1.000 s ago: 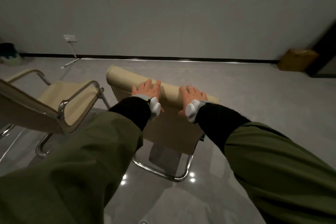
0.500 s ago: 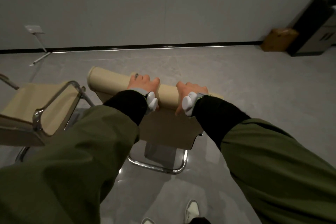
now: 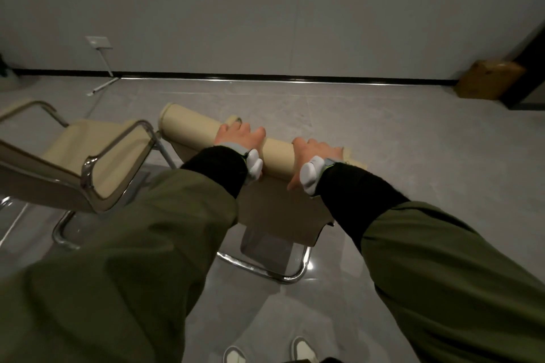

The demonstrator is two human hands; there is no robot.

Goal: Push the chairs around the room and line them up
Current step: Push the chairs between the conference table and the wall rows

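Hands grip the rolled top of a cream chair (image 3: 191, 130) at the centre of a grey-tiled room, the person leaning over it from behind. The left hand (image 3: 239, 136) curls its fingers over the far side of the padded roll, and the right hand (image 3: 313, 153) does the same just to its right, thumb hooked down the near face; both hold the chair and nothing else.

The chair stands mid-floor, its back toward the camera, well short of the far wall (image 3: 265, 9). A second chair (image 3: 88, 156) of the same make sits just to its left, armrest near the first chair's top corner; whether the two touch cannot be told.

Judging by the thin sling back and slim chrome tube, the chair should be fairly light, with a stiff frame and soft, yielding upholstery. Its base is a bent loop resting on the floor (image 3: 413, 132), apparently without wheels, so it would likely scrape or skid over the glossy tile rather than roll, and a push applied high may tip it forward. The top roll, taken wide with both hands, looks the soundest hold.

Cream covering, polished metal, curved armrests: a matched pair.
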